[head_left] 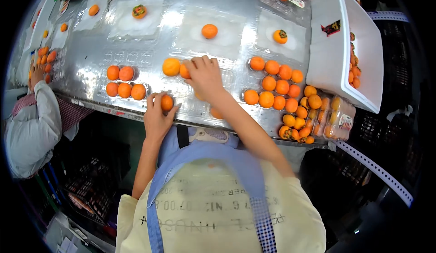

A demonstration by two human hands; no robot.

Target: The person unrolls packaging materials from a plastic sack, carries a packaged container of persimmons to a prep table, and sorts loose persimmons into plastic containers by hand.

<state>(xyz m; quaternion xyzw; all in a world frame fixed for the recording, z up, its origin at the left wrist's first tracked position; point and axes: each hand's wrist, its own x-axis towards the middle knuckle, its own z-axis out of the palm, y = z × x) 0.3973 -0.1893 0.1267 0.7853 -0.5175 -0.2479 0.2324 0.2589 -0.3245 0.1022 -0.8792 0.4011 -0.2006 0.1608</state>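
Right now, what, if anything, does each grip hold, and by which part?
The left grip seems to hold an orange fruit by its sides. The right grip covers the right side of a second fruit; a hold cannot be told.

White glare streaks the metal table [84,66] — fisheye edges bend, corners falling to black.

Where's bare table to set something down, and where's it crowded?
Bare table shows left of the five-fruit block, up to the fruit by the co-worker's hand; and at the back, behind the pad beyond the right hand. Crowded: front right, with fruit rows, piled fruit and clear packs near the white box.
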